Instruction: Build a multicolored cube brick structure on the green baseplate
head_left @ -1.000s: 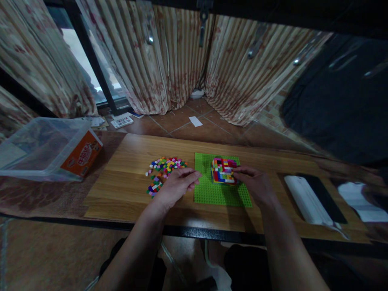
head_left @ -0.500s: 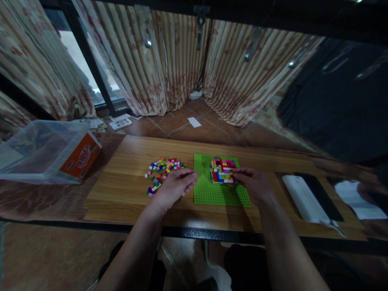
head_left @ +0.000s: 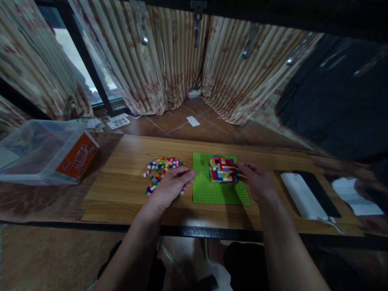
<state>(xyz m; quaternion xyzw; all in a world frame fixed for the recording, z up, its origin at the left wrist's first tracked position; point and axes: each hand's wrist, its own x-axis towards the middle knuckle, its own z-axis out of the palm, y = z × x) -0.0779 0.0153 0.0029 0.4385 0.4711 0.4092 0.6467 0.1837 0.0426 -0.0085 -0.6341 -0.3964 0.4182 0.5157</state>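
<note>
A multicoloured structure of toy building bricks [head_left: 222, 170] stands on a green studded baseplate [head_left: 212, 197]. My right hand [head_left: 256, 180] is at the structure's right side, its fingers apart and their tips at or close to the brick wall; contact is hard to tell. Over the plate's left edge is my left hand [head_left: 176, 184], thumb and forefinger pressed together. Whatever may be between those fingertips is too small to make out. Loose small bricks [head_left: 165, 163] of many colours lie on the wooden board beyond and partly beneath my left hand.
A clear plastic bin [head_left: 45, 151] with an orange label stands at the left. To the right lie a white pouch-like case [head_left: 298, 196], a dark flat object [head_left: 321, 194] and white paper [head_left: 353, 196]. Striped curtains [head_left: 178, 60] hang behind the wooden board [head_left: 121, 173].
My right hand has shifted from the top of the brick structure to its right side, and its fingers have spread. My left hand stays pinched in nearly the same place.
</note>
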